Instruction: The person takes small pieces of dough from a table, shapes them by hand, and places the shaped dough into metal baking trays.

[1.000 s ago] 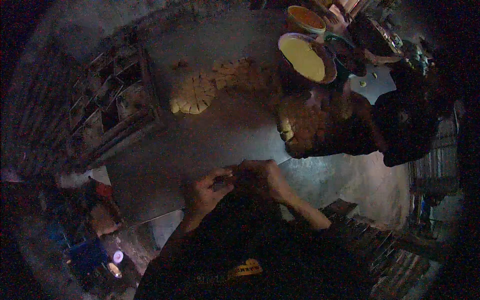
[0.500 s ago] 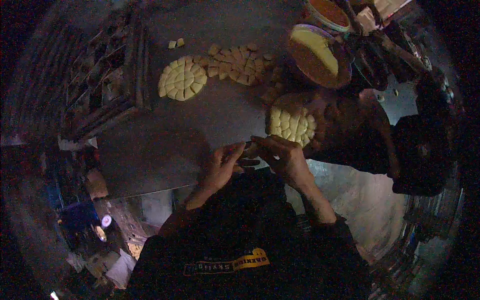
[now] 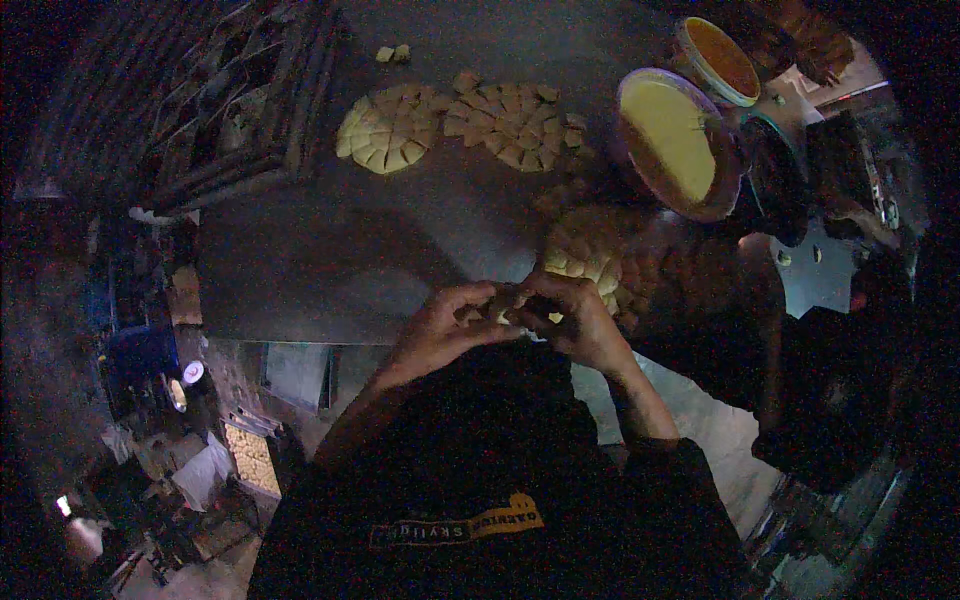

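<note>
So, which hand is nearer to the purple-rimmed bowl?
Right. The right hand is below and left of the bowl in the picture; the left hand is also below-left, but farther away.

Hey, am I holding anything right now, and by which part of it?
It can't be told: the left hand and right hand meet, perhaps around something small, but it's too dark to make out.

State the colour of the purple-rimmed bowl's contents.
The contents are yellow where lit; best in head view.
</note>
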{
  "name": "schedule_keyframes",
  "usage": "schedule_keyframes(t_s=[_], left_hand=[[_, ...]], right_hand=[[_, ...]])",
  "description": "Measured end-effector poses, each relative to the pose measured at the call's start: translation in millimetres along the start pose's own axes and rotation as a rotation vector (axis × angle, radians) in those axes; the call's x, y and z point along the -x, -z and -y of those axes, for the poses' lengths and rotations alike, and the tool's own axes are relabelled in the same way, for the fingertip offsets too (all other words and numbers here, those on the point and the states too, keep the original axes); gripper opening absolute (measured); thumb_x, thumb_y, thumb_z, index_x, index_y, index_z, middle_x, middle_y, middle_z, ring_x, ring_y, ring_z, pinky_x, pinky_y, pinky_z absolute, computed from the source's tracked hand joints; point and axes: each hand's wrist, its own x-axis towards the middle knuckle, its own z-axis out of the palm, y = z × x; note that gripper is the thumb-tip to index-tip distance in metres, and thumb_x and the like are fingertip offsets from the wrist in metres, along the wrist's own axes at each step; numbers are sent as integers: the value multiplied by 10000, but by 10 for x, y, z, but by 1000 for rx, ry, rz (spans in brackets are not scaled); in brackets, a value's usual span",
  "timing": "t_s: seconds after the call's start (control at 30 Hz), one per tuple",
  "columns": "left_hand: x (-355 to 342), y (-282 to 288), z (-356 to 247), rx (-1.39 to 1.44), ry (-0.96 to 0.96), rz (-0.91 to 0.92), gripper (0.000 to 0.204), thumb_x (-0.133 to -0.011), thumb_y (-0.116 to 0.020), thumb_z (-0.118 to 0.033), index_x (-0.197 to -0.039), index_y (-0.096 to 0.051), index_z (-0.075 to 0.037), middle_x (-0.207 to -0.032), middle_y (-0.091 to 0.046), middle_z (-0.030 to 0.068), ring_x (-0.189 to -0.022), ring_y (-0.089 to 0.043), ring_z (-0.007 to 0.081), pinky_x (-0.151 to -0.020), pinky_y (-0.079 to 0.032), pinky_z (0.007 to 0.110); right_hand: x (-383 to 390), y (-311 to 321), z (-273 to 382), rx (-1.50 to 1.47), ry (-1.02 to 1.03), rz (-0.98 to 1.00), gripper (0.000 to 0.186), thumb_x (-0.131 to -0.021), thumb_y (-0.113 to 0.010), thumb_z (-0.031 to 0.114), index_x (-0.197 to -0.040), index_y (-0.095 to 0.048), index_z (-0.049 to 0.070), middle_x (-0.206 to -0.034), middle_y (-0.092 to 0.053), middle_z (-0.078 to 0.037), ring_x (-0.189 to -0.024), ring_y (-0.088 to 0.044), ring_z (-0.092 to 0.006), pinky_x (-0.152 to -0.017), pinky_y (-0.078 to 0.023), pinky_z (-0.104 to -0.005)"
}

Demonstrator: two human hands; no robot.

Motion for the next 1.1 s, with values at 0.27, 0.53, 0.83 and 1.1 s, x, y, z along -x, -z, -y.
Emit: schedule_keyframes(t_s=[0.27, 0.53, 0.83, 1.1], left_hand=[[8, 75, 380, 39, 97, -273, 416, -835, -756, -64, -1218, -601, -8, -1141, -678, 88, -1035, -650, 177, -900, -515, 309], [143, 530, 788, 715, 75, -285, 276, -932, -628, -107, -1197, -627, -28, -1153, -682, 86, -1057, -643, 176, -905, -502, 312], [234, 904, 879, -358, -240, -496, 449, -1060, -406, -336, -1427, -459, -82, -1266, -624, 139, -1086, -625, 237, -898, -496, 353], [964, 2004, 1161, 222, -89, -613, 611, -1047, -279, -505, -1477, -366, -80, -1267, -608, 209, -1128, -622, 278, -855, -513, 383]], right_hand=[[-137, -206, 77, 255, -32, -28, 237, -853, -707, 40, -1086, -666, 35, -1062, -643, -125, -1012, -626, -278, -869, -518, -375], [-70, -1070, -213, 73, 110, -32, 406, -911, -610, 126, -1308, -557, 58, -1379, -519, -190, -1276, -499, -363, -1057, -438, -425], [-697, -1415, -318, 210, -59, -165, 302, -826, -697, -15, -1120, -680, 51, -1164, -650, -117, -1071, -613, -289, -902, -518, -329], [-1017, -1947, -652, -433, -216, -376, 275, -823, -707, 28, -1096, -672, 23, -1074, -678, -137, -901, -638, -267, -750, -515, -343]])
